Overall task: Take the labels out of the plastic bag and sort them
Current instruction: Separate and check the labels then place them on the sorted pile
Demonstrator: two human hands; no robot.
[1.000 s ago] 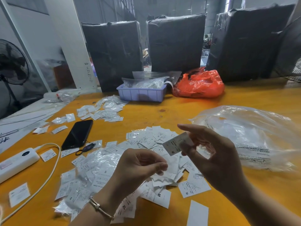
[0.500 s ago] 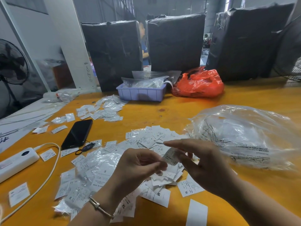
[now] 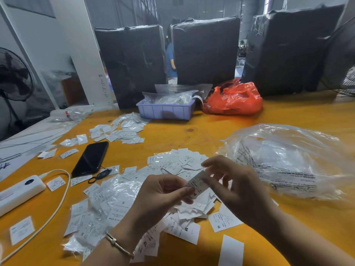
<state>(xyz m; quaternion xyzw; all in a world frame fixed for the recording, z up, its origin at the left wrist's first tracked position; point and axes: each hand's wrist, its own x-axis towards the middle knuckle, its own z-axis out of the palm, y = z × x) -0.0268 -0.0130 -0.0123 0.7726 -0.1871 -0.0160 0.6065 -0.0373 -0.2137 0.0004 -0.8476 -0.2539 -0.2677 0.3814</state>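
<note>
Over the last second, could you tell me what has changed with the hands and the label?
The right hand brought its label down and toward the left hand, whose fingertips now pinch it too. The label pile, phone and clear plastic bag stayed put.

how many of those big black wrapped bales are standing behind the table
3. The left black plastic-wrapped bale stands behind the purple tray, the middle one behind the orange bag, the right one at the far right. More could be hidden out of frame.
</note>
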